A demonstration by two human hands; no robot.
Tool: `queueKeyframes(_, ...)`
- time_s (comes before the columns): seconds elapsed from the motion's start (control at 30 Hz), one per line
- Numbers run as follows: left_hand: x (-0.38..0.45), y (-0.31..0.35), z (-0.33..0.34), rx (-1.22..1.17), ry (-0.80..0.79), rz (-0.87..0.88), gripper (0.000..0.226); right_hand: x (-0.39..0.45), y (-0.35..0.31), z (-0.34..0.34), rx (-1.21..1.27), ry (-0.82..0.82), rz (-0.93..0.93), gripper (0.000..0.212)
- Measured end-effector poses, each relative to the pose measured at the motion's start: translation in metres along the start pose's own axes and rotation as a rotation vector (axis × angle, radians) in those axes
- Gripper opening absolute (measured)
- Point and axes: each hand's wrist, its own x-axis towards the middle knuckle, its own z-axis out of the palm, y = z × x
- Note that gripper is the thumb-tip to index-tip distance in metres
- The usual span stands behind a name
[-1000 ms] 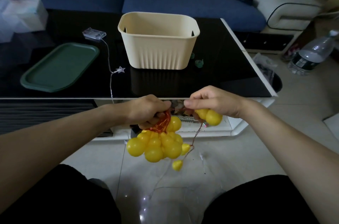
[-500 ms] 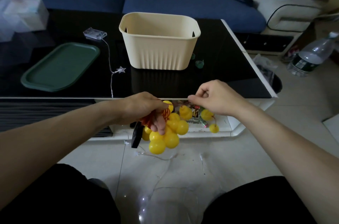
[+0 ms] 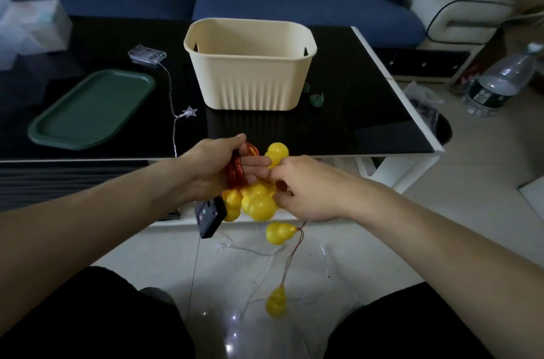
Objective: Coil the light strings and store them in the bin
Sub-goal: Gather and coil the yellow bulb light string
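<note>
On black glass table (image 3: 368,111), cream bin (image 3: 250,76), green tray (image 3: 91,111).

One head-worn view looks forward and down, close over both forearms, toward the black table (image 3: 368,111).

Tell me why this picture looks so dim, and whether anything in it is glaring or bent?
Head view: the room is dim, so the black table and sofa lose detail; the floor tiles throw small white glints near the trailing wire; the wide lens bows the table's edges and stretches both forearms; the yellow bulbs stay sharp and bright.
</note>
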Motion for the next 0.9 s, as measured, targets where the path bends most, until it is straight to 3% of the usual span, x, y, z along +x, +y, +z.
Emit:
queueKeyframes(0.13,0.002,0.005,-0.004,-0.214,-0.04,-0.026,0.048,-0.003,-0.007,0.007,-0.021,-0.057,-0.016,0.01)
queueKeyframes(0.37,0.003,0.011,-0.005,-0.28,-0.206,-0.021,0.046,0.0,-0.003,0.001,-0.005,0.193,0.083,0.015)
queueKeyframes(0.53,0.003,0.004,0.0,0.039,-0.33,0.078,0.019,-0.002,-0.008,0.0,-0.009,0.334,0.077,0.014)
queueKeyframes(0.6,0.004,-0.003,0.001,0.189,-0.35,0.11,0.021,-0.002,-0.01,0.004,0.021,0.343,0.043,0.013)
queueKeyframes(0.7,0.004,-0.011,0.004,0.283,-0.255,0.208,0.025,-0.002,-0.015,0.005,0.145,0.286,0.009,0.011)
queueKeyframes(0.77,0.0,-0.014,0.006,0.356,-0.197,0.231,0.043,-0.003,-0.017,0.0,0.291,0.206,0.035,0.006)
queueKeyframes(0.9,-0.005,-0.017,0.009,0.443,-0.248,0.165,0.05,-0.005,-0.009,-0.016,0.477,0.019,0.145,0.01)
